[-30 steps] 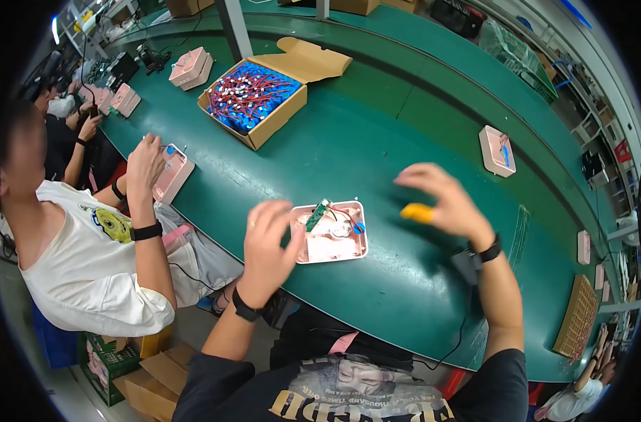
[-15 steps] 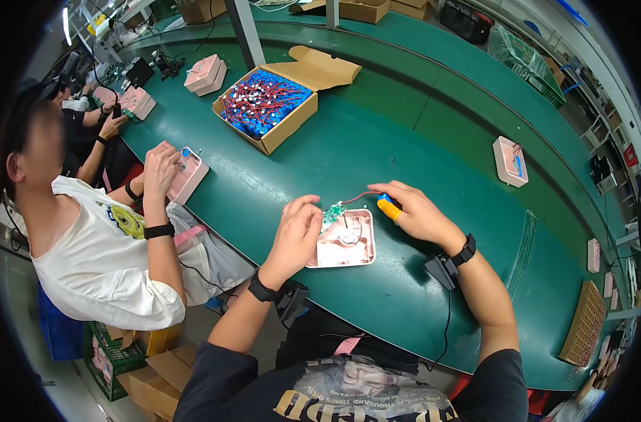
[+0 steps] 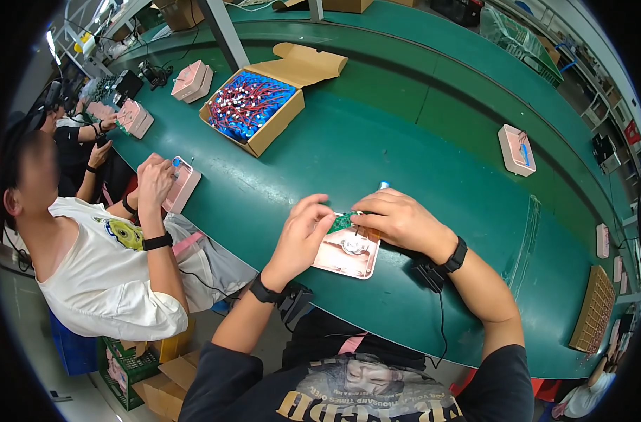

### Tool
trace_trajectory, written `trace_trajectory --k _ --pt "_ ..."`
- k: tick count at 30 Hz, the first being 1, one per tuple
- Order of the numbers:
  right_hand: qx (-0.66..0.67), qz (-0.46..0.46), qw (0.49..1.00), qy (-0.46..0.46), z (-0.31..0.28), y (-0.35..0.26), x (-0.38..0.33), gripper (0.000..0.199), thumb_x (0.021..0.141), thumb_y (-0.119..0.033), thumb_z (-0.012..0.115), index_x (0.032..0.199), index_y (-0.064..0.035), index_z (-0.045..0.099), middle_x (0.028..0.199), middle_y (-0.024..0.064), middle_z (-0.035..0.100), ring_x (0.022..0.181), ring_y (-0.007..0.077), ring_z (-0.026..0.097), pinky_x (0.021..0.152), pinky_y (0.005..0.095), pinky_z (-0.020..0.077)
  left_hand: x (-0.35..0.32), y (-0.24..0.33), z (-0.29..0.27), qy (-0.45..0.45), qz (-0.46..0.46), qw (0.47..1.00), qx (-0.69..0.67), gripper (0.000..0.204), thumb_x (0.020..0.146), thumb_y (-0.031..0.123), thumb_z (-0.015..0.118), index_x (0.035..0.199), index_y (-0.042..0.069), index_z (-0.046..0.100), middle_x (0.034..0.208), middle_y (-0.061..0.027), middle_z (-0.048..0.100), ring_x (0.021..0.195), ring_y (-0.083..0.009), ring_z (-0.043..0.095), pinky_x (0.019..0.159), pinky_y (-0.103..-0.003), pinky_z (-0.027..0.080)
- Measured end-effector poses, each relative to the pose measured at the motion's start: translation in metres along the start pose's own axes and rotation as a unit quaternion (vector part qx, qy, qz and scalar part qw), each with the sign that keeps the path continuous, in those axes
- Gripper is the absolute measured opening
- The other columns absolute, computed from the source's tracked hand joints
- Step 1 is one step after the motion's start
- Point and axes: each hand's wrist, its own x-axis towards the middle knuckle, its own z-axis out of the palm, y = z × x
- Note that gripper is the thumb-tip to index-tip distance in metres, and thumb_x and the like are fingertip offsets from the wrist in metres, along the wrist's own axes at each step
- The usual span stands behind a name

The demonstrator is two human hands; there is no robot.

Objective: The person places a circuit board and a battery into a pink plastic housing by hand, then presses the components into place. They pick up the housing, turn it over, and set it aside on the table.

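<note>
My left hand [image 3: 299, 239] pinches the left end of a small green circuit board [image 3: 342, 223]. Over the board's right end, my right hand [image 3: 408, 224] has its fingertips closed; whether a plug is between them is hidden. One right finger wears a yellow-orange cover. Just past the right knuckles shows the end of a blue battery [image 3: 384, 185]; the hand hides the rest. Beneath the board, an open pink plastic housing [image 3: 343, 265] lies on the green table, with a round pale part [image 3: 354, 245] and thin wires inside.
An open carton [image 3: 270, 133] of blue batteries with red leads stands at back left. A pink housing [image 3: 518, 169] lies far right, a brown gridded tray [image 3: 590, 309] near the right edge. At left, a co-worker [image 3: 109, 260] handles another pink housing [image 3: 182, 188].
My right hand has moved left and closed at the board's right end. The battery, earlier at its fingertips, now shows beyond the knuckles. The view has shifted slightly.
</note>
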Motion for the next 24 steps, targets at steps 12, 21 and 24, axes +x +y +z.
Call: trace_trajectory --k 12,21,24 --pt "-0.095 0.091 0.979 0.154 0.006 -0.008 0.002 0.022 0.083 -0.006 0.086 0.104 -0.0043 0.079 0.117 0.0115 0.078 0.096 0.0302 0.076 0.087 0.0423 0.062 -0.034 0.001 -0.009 -0.035 -0.041 0.987 0.152 0.061 0.087 0.02 0.081 0.143 0.003 0.064 0.136 -0.0203 0.066 0.126 -0.04 0.06 0.109 -0.05 0.045" --pt "0.173 0.157 0.972 0.013 0.003 -0.012 0.004 0.02 0.083 -0.005 0.085 0.102 -0.0026 0.08 0.121 0.0119 0.078 0.109 0.0323 0.074 0.096 0.0436 0.06 -0.02 0.001 0.009 -0.001 -0.026 1.0 -0.012 0.045 0.086 0.009 0.084 0.13 0.003 0.072 0.118 -0.0165 0.074 0.105 -0.0307 0.074 0.094 -0.037 0.057" --pt "0.164 0.195 0.967 -0.023 -0.003 -0.024 0.005 0.018 0.083 -0.005 0.085 0.101 -0.0023 0.08 0.123 0.0115 0.077 0.112 0.0317 0.073 0.098 0.044 0.059 -0.024 0.005 0.01 -0.001 -0.038 0.999 -0.014 0.043 0.086 0.011 0.084 0.128 0.004 0.073 0.115 -0.016 0.075 0.105 -0.0344 0.073 0.098 -0.041 0.055"
